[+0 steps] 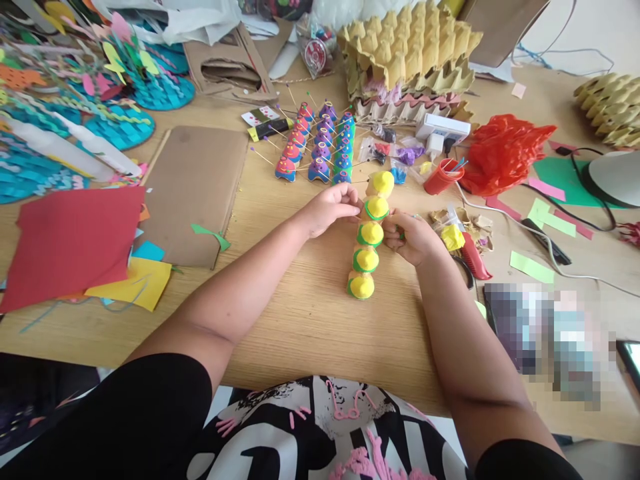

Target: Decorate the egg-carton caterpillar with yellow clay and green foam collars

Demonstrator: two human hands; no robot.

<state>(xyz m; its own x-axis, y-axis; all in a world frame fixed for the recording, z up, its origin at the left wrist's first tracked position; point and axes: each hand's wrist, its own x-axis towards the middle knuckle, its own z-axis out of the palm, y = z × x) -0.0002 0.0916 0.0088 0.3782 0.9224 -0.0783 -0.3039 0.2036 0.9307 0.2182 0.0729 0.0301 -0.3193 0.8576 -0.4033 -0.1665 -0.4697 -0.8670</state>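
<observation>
An egg-carton strip (371,234) lies lengthwise on the table in front of me. Its row of bumps is capped in yellow, and most of them have a green band round the base; the farthest bump shows no green. My left hand (334,208) grips the strip's left edge near the second bump from the far end, fingers curled and thumb pressed in. On the opposite side, my right hand (409,235) has its fingers closed against the edge. A bit of green shows among those fingers, which are partly hidden.
Finished-looking painted carton strips (320,157) with pins stand beyond my hands. Egg trays (410,47) are stacked at the back. To the right are a red plastic bag (503,153), a red cup (443,177) and a cable (500,227); cardboard (195,187) and red paper (75,247) lie left.
</observation>
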